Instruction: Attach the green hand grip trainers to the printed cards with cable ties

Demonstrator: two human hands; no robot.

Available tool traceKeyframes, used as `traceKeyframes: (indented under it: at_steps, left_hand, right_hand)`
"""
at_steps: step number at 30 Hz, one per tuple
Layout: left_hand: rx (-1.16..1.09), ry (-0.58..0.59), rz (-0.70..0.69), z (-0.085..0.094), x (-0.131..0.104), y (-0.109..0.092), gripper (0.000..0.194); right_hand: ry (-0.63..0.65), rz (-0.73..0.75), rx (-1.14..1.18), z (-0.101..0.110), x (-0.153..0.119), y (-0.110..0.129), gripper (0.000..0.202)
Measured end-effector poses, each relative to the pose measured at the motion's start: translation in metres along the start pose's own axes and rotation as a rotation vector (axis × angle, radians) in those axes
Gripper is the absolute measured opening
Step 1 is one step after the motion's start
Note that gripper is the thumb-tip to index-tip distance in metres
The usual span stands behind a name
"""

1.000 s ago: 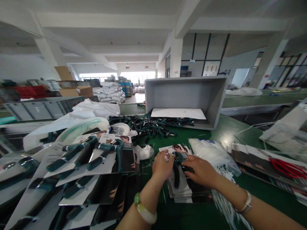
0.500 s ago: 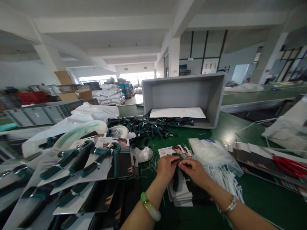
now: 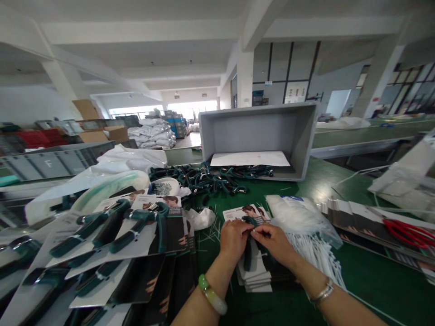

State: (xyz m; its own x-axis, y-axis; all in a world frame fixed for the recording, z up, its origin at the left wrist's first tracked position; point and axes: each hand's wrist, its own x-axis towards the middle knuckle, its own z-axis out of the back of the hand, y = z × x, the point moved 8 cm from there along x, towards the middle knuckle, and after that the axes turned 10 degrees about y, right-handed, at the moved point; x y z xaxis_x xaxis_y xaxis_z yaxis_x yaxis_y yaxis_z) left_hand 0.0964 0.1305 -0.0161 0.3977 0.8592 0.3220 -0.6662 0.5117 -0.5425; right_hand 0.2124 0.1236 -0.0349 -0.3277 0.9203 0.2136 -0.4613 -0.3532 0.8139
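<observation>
Dark green-handled pliers (image 3: 248,256) lie on the top one of several stacked printed cards (image 3: 258,274). My left hand (image 3: 234,237) is closed on the pliers near their head. Right beside its fingertips, my right hand (image 3: 273,240) is closed in a pinch. What the right fingertips hold is too small and covered to make out. Loose white cable ties (image 3: 317,253) spill from a clear plastic bag (image 3: 288,213) near my right wrist. To the left, similar pliers (image 3: 142,226) lie on overlapping cards, with a white tie around a handle.
A grey bin (image 3: 258,129) lies on its side at the back, a heap of pliers (image 3: 204,179) in front. A round white tub (image 3: 166,186) holds small metal parts. Red-handled scissors (image 3: 408,233) rest on cards at right. Tie scraps (image 3: 211,233) litter the green table.
The whole view has shifted slightly. Both hands remain pinched together at the pliers, with almost no visible movement; nothing has been let go.
</observation>
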Motion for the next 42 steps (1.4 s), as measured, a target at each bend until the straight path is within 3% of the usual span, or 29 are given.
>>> traceKeyframes:
  at_steps: [7,16,19,21,26,28,31,35,37,42]
  left_hand:
    - [-0.090,-0.024,0.011,-0.001,-0.002,0.004,0.032]
    - [-0.463,0.039,0.016,0.003,-0.008,0.009,0.021]
    - [-0.345,0.031,-0.001,0.004,-0.006,0.004,0.013]
    - [-0.242,-0.037,-0.029,0.007,-0.005,-0.002,0.013]
    - [-0.007,-0.254,-0.101,0.019,-0.012,-0.022,0.013]
    - [0.025,-0.291,-0.141,0.022,-0.016,-0.031,0.015]
    - [0.020,-0.307,-0.212,0.025,-0.021,-0.043,0.020]
    - [0.007,-0.302,-0.283,0.028,-0.030,-0.054,0.023]
    - [-0.018,-0.275,-0.244,0.025,-0.035,-0.050,0.019]
    - [-0.083,-0.146,0.143,0.003,-0.039,-0.012,0.024]
  right_hand:
    - [0.055,-0.106,0.066,-0.003,0.005,-0.006,0.027]
    - [0.061,-0.170,0.005,-0.003,0.020,-0.016,0.011]
    - [0.008,-0.159,-0.018,-0.002,0.017,-0.016,0.004]
    - [-0.037,-0.122,-0.012,0.000,0.013,-0.012,0.007]
    - [-0.156,0.184,-0.015,0.009,-0.001,0.015,0.013]
    - [-0.094,0.195,-0.157,0.004,0.001,0.022,0.014]
    - [0.022,0.091,-0.403,-0.003,0.010,0.023,0.013]
    - [0.072,0.081,-0.503,-0.006,0.018,0.024,0.014]
    - [0.072,0.145,-0.509,-0.006,0.017,0.026,0.014]
    - [-0.027,0.343,-0.499,0.001,-0.008,0.041,0.019]
